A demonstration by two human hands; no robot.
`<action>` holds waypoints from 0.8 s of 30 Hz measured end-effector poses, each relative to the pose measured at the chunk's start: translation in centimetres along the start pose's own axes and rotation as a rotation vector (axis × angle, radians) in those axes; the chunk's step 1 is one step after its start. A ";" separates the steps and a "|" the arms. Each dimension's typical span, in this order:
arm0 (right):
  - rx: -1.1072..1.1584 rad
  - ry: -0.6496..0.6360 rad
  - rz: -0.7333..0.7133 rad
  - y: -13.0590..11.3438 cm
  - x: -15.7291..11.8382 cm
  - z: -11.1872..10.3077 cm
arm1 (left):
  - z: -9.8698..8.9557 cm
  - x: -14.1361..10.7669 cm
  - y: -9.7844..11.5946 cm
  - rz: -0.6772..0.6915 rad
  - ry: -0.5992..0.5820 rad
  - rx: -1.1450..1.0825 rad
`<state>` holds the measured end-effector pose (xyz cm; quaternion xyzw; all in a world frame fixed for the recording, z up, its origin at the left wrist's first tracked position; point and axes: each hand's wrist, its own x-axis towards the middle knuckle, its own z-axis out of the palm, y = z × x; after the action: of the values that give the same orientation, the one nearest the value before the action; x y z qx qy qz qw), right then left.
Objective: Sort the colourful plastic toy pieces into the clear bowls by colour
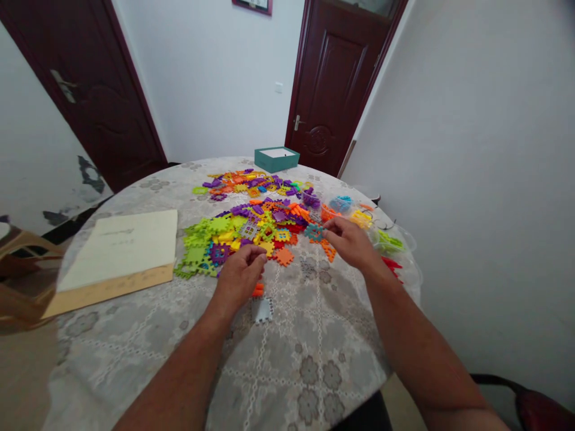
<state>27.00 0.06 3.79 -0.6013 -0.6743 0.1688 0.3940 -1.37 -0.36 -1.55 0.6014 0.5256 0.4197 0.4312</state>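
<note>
My right hand (350, 240) pinches a teal toothed building tile (314, 232) between thumb and fingers, over the right edge of the pile. My left hand (241, 274) is loosely closed at the near edge of the pile, its fingers curled in. What it holds, if anything, is hidden. Just past its fingertips lies a yellow tile (268, 248), with an orange tile (284, 257) beside it. A small orange piece (258, 290) shows next to the left hand. Nearer to me, a pale grey-blue tile (262, 310) lies flat on the cloth.
A heap of lime green tiles (202, 233) and other colours spreads across the table (287, 359), with another heap behind it. Clear containers with sorted blue pieces (341, 203) and other colours stand at right. A teal box (277, 159) sits at the back, a cardboard sheet (121, 251) at left.
</note>
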 end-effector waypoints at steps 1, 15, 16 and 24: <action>0.025 0.014 0.024 -0.2 0.2 0.1 | 0.1 -0.1 0.1 -0.008 0.001 -0.022; -0.192 -0.164 -0.179 1.2 4.2 11.3 | -0.1 1.1 -2.2 -0.010 0.003 -0.034; -0.276 -0.183 -0.187 1.7 4.8 11.5 | 0.0 1.1 -2.3 -0.031 0.006 -0.038; -0.394 -0.328 -0.213 3.5 6.0 11.8 | 0.2 0.4 -1.7 -0.036 0.002 0.010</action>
<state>20.87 9.38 -4.17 -0.5569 -0.8081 0.0873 0.1708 -1.64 0.14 -3.19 0.5936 0.5387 0.4101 0.4350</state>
